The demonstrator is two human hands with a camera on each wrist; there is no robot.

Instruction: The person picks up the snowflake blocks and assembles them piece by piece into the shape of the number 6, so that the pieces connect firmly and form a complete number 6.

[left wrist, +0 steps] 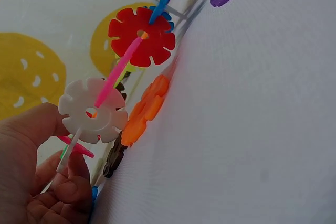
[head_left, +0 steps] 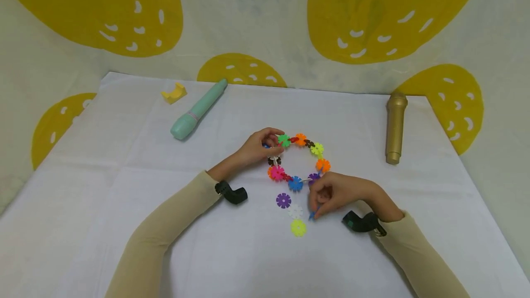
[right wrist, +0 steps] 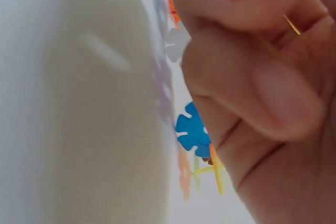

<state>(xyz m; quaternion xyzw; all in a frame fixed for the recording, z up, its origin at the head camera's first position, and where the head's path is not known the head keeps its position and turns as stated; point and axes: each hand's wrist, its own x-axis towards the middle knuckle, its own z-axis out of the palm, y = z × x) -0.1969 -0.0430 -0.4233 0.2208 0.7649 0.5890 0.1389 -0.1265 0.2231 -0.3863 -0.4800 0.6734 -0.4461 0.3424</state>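
A ring of linked, notched plastic snowflake discs (head_left: pixel 301 139) in many colours lies on the white-covered table. At the ring's left side my left hand (head_left: pixel 260 145) holds it between thumb and fingers, near a green disc (head_left: pixel 284 140). In the left wrist view, the white disc (left wrist: pixel 94 111) and red disc (left wrist: pixel 142 38) are joined by a pink one. By the ring's lower right, my right hand (head_left: pixel 337 192) pinches a small blue disc (head_left: pixel 312 215), mostly hidden by the fingers. The right wrist view shows mainly curled fingers (right wrist: pixel 257 87), with another blue disc (right wrist: pixel 193 129) beyond them.
Loose purple (head_left: pixel 283 200), white (head_left: pixel 295 211) and yellow (head_left: pixel 298 227) discs lie below the ring. Farther back are a mint-green microphone-shaped thing (head_left: pixel 198 109), a curved yellow block (head_left: pixel 174 93) and, at right, a gold microphone-shaped thing (head_left: pixel 396 128). A patterned curtain (head_left: pixel 265 22) hangs behind.
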